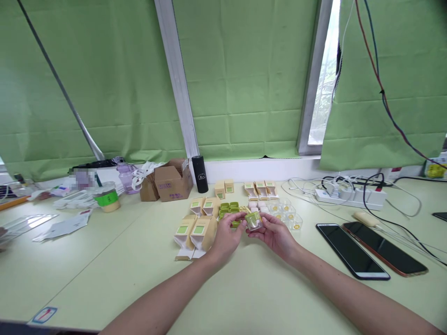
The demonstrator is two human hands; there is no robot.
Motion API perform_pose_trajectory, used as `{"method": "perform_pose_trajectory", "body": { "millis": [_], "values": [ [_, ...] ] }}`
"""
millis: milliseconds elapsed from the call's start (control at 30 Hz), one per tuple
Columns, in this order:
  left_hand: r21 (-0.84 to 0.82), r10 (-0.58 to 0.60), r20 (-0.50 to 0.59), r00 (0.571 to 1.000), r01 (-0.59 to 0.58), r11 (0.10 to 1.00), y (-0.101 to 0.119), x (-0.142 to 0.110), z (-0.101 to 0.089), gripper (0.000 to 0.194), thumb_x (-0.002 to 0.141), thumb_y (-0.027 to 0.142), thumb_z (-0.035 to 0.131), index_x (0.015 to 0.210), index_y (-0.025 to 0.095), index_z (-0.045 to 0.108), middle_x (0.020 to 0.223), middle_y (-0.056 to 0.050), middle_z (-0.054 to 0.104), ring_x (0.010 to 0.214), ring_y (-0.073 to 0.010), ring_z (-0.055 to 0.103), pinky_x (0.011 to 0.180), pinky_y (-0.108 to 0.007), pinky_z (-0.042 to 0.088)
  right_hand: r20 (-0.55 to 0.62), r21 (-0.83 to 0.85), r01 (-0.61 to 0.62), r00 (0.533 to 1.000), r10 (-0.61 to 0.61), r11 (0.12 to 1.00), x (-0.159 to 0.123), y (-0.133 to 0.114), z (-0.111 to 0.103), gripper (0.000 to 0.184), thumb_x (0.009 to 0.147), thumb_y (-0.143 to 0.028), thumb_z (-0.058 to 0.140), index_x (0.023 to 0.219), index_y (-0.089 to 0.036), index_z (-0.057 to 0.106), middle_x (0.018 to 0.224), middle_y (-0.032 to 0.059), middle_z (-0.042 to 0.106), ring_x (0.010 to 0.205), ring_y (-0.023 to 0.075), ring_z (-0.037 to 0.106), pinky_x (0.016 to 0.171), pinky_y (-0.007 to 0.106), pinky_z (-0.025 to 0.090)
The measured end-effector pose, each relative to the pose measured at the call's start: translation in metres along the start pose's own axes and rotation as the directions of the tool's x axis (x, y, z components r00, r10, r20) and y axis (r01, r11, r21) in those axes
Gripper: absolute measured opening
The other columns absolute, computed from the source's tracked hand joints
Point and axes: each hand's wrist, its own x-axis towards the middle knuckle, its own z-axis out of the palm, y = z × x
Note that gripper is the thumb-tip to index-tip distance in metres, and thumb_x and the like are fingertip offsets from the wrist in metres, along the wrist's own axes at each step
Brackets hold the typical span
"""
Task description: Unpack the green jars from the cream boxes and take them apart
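Both my hands meet over the middle of the pale table [104, 274]. Between them is a small clear jar with a green lid [253, 220]. My right hand [275, 235] cups the jar from below and the right. My left hand [226, 237] pinches its green lid from the left. Just behind the hands lie several green lids [228, 207], pink inserts [256, 204] and clear jars with yellow dots [288, 213]. Tan cartons with green labels [195, 231] lie left of my left hand, some with open flaps.
More tan cartons [260, 188] stand at the back. A black cylinder [199, 174] and brown cardboard boxes [172, 182] sit left of them. Two dark phones [370, 251] lie at right, near a power strip [352, 195] with cables. Cups and papers [63, 227] occupy the left side.
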Motion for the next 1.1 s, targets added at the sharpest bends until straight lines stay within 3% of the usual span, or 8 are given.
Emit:
{"method": "perform_pose_trajectory", "body": {
  "millis": [200,433,567,700,1100],
  "values": [
    [0.007,-0.010,-0.012,1.000,0.010,1.000,0.000,0.000,-0.001,0.029,0.090,0.033,0.069,0.115,0.020,0.077,0.112,-0.013,0.074,0.105,-0.0258,0.068,0.092,-0.039,0.052,-0.028,-0.035,0.006,1.000,-0.007,0.999,-0.002,-0.003,0.004,0.034,0.079,-0.044,0.084,0.103,-0.023,0.069,0.099,0.0071,0.079,0.087,0.0271,0.076,0.086,0.048,0.057],
    [0.033,-0.028,-0.057,0.998,0.030,0.999,-0.004,0.002,0.000,0.028,0.089,0.028,0.068,0.115,0.022,0.077,0.112,-0.010,0.075,0.101,-0.0247,0.069,0.086,-0.036,0.053,-0.106,-0.084,0.080,0.990,-0.089,0.993,-0.006,-0.008,0.011,0.045,0.072,-0.044,0.091,0.105,-0.025,0.069,0.100,0.0039,0.073,0.088,0.0220,0.070,0.079,0.041,0.057],
    [-0.011,-0.030,-0.038,0.999,0.030,0.999,-0.003,0.002,-0.001,0.029,0.090,0.030,0.067,0.115,0.019,0.076,0.114,-0.012,0.075,0.102,-0.0248,0.069,0.087,-0.037,0.053,-0.117,-0.189,0.125,0.982,-0.149,0.974,-0.007,-0.009,0.013,0.052,0.070,-0.047,0.092,0.111,-0.025,0.069,0.095,0.0034,0.069,0.090,0.0209,0.066,0.078,0.039,0.058],
    [-0.122,-0.014,-0.005,1.000,0.014,0.992,-0.002,0.000,-0.003,0.036,0.092,0.040,0.068,0.119,0.017,0.074,0.118,-0.014,0.075,0.108,-0.0270,0.069,0.093,-0.040,0.054,-0.141,-0.324,0.171,0.964,-0.226,0.931,-0.004,-0.006,0.012,0.056,0.068,-0.048,0.092,0.113,-0.025,0.067,0.104,0.0054,0.068,0.089,0.0216,0.065,0.075,0.039,0.058],
    [-0.180,-0.042,-0.019,0.999,0.038,0.983,-0.008,0.000,-0.001,0.043,0.089,0.040,0.073,0.124,0.017,0.073,0.124,-0.015,0.073,0.116,-0.0298,0.068,0.099,-0.044,0.055,-0.075,-0.446,0.262,0.942,-0.328,0.856,-0.002,0.003,0.003,0.059,0.066,-0.038,0.093,0.117,-0.030,0.064,0.118,0.0062,0.063,0.108,0.0246,0.059,0.085,0.038,0.057]
  ]
}}
